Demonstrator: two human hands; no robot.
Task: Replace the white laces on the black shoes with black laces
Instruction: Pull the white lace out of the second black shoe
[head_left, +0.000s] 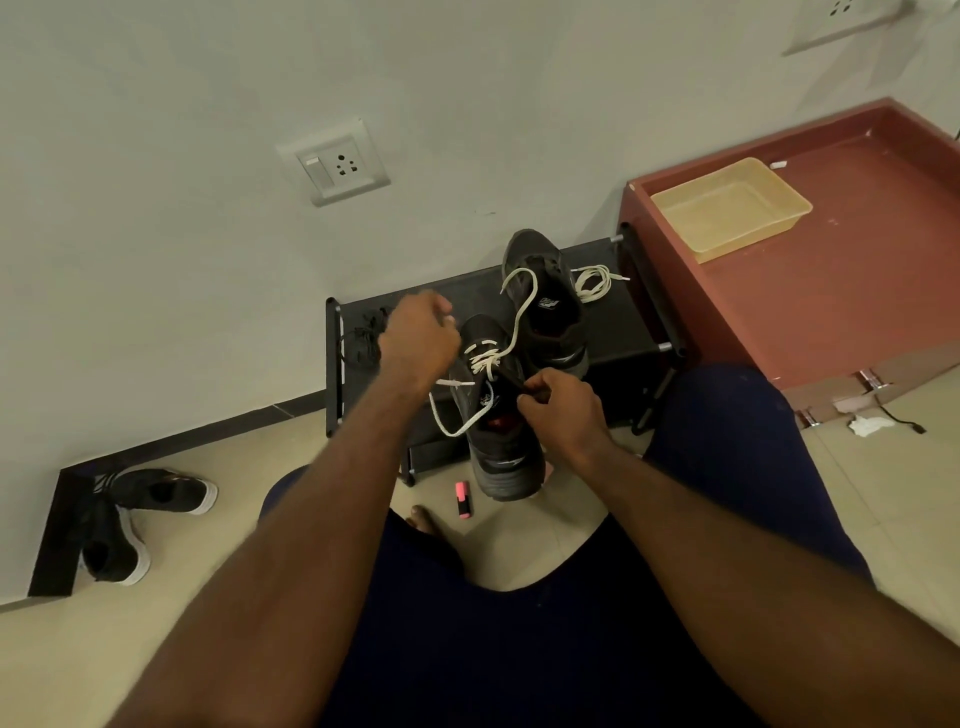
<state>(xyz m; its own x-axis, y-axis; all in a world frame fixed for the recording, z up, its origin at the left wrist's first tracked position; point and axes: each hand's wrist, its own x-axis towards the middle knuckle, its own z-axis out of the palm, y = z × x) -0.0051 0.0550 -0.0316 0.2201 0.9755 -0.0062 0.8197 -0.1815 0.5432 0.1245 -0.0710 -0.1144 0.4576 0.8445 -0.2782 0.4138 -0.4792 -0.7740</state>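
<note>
Two black shoes stand on a low black rack (618, 332). The near shoe (506, 457) carries a white lace (488, 358) threaded through its lower eyelets, with long loose ends looping out. My left hand (418, 338) is curled above the shoe's toe, pinching the lace. My right hand (558, 405) grips the shoe's tongue at its opening. The far shoe (545, 291) has no lace, and a bundled white lace (595, 283) lies beside it. Black laces (363, 338) lie on the rack's left end.
A red-brown cabinet (831, 291) with a beige tray (730, 208) stands to the right. A pink highlighter (463, 500) lies on the floor near my foot. Another pair of black shoes (135, 519) sits at the left by the wall. My knees flank the rack.
</note>
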